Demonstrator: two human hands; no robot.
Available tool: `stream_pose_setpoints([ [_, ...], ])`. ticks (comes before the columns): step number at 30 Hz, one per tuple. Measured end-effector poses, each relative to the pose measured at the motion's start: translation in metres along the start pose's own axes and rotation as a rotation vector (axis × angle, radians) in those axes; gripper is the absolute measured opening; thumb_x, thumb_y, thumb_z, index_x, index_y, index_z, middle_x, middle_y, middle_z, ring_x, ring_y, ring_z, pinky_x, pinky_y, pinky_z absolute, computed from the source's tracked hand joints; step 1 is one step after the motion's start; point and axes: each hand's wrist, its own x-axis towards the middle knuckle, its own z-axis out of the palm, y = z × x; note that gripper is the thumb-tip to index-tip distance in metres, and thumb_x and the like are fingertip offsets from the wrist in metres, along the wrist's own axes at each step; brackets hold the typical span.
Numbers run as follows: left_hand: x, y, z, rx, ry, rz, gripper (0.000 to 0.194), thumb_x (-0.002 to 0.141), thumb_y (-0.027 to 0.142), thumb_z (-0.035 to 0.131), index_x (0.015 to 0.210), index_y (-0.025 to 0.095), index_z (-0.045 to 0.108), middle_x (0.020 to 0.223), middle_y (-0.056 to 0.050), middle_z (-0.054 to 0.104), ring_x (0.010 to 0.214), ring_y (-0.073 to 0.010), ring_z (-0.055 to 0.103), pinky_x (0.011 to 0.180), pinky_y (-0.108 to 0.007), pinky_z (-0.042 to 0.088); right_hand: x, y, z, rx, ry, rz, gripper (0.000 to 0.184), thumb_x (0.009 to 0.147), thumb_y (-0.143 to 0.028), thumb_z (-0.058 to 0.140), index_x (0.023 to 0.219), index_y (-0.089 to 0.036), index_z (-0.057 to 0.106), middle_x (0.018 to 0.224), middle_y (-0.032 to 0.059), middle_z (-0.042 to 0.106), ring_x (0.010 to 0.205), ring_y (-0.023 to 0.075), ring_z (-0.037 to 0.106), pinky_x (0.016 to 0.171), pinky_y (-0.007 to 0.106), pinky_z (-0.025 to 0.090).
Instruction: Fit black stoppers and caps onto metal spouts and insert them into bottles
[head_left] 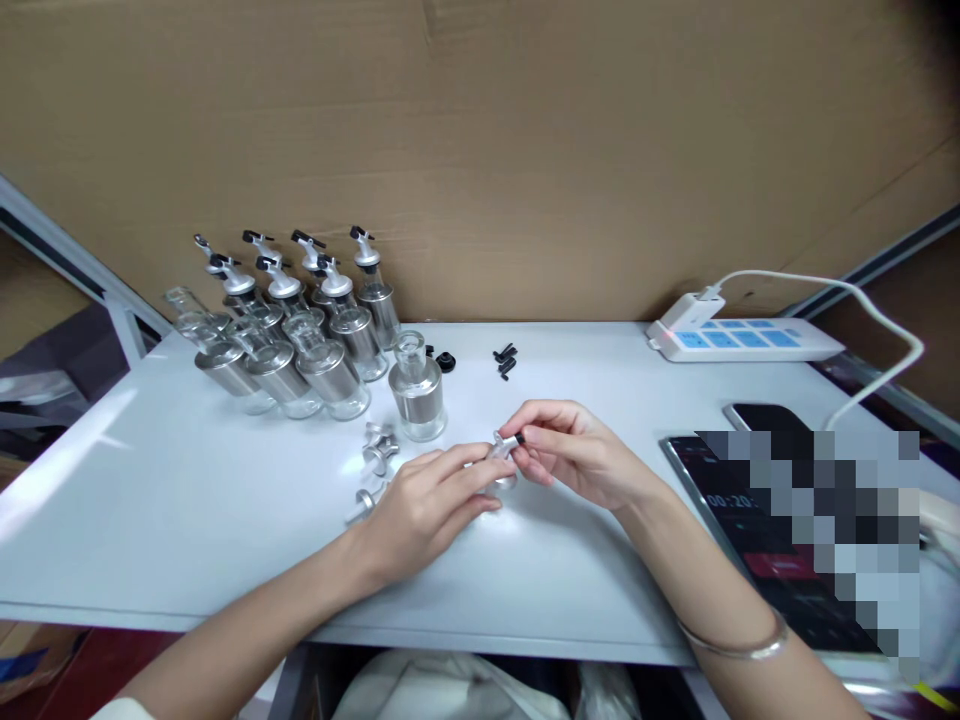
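A silver pourer sits low over the white table, gripped by the left hand's curled fingers, while the right hand pinches a small black piece at its tip. Just beyond stands an open glass bottle, between loose pourers and scattered black levers.

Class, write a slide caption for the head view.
Left hand holds a silver pourer while the right hand pinches its black tip, near metal-banded glass bottles on a white table.
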Motion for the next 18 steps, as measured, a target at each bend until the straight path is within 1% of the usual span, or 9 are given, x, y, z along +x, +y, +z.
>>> stream_pose_setpoints([
  [2, -0.0002, -0.0002, 0.0000, 0.001, -0.001, 0.004, 0.023, 0.096, 0.022, 0.047, 0.117, 0.016, 0.055, 0.106, -0.011, 0.068, 0.094, -0.0161, 0.069, 0.079, -0.025, 0.056, 0.0006, 0.0006, -0.0002, 0.011, -0.015, -0.001, 0.015, 0.071, -0.030, 0.081, 0.077, -0.017, 0.075, 0.058, -0.0006, 0.067, 0.047, 0.0049, 0.053, 0.045, 0.017, 0.042],
  [5, 0.0000, -0.0006, -0.0007, 0.011, 0.002, 0.014, 0.023, 0.096, 0.022, 0.046, 0.116, 0.015, 0.055, 0.106, -0.011, 0.069, 0.095, -0.0161, 0.069, 0.079, -0.025, 0.056, 0.0013, 0.0014, -0.0008, 0.007, -0.011, -0.017, 0.016, 0.071, -0.030, 0.080, 0.076, -0.016, 0.074, 0.058, -0.0008, 0.066, 0.045, 0.0047, 0.052, 0.045, 0.017, 0.042],
  [10, 0.0008, -0.0014, -0.0008, 0.007, -0.007, 0.021, 0.023, 0.096, 0.022, 0.047, 0.116, 0.014, 0.056, 0.106, -0.011, 0.069, 0.095, -0.0167, 0.069, 0.079, -0.025, 0.056, 0.0017, 0.0035, -0.0021, -0.062, 0.003, -0.055, 0.019, 0.072, -0.032, 0.079, 0.076, -0.016, 0.070, 0.055, -0.0026, 0.061, 0.045, 0.0060, 0.050, 0.043, 0.019, 0.039],
  [13, 0.0010, -0.0017, -0.0008, -0.023, -0.005, 0.005, 0.026, 0.096, 0.022, 0.047, 0.120, 0.015, 0.055, 0.108, -0.011, 0.069, 0.097, -0.0163, 0.068, 0.082, -0.025, 0.055, 0.0018, 0.0056, -0.0016, -0.099, 0.010, -0.083, 0.022, 0.074, -0.035, 0.077, 0.079, -0.016, 0.067, 0.058, -0.0026, 0.061, 0.048, 0.0070, 0.051, 0.047, 0.021, 0.040],
  [16, 0.0011, -0.0017, -0.0015, -0.063, 0.001, -0.028, 0.030, 0.096, 0.022, 0.048, 0.125, 0.018, 0.053, 0.108, -0.010, 0.068, 0.098, -0.0160, 0.067, 0.084, -0.026, 0.054, 0.0015, 0.0065, -0.0002, -0.214, 0.021, -0.157, 0.029, 0.076, -0.042, 0.074, 0.087, -0.018, 0.063, 0.064, -0.0025, 0.061, 0.054, 0.0090, 0.054, 0.054, 0.024, 0.043],
  [18, 0.0012, -0.0014, -0.0019, -0.081, -0.005, -0.043, 0.032, 0.096, 0.022, 0.047, 0.127, 0.020, 0.052, 0.108, -0.009, 0.068, 0.097, -0.0157, 0.067, 0.083, -0.026, 0.054, 0.0010, 0.0055, 0.0007, -0.341, 0.056, -0.202, 0.032, 0.076, -0.046, 0.073, 0.086, -0.019, 0.059, 0.064, -0.0028, 0.059, 0.056, 0.0099, 0.053, 0.057, 0.025, 0.042],
])
